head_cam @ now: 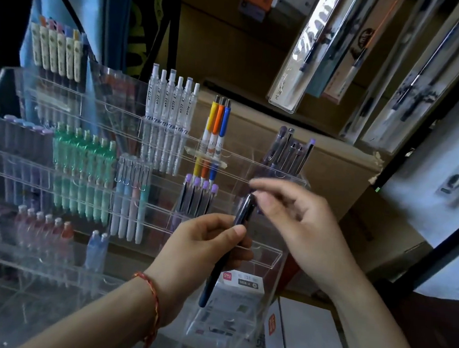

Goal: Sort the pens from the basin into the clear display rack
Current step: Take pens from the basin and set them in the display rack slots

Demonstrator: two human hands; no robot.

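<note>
Navy pen (242, 213) near-upright, leaning right

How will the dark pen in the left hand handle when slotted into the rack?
Likely stiff: the dark pen runs straight, held only mid-barrel by the left hand. Probably light, since a finger pinch carries it. Its round barrel may roll if laid flat.
</note>
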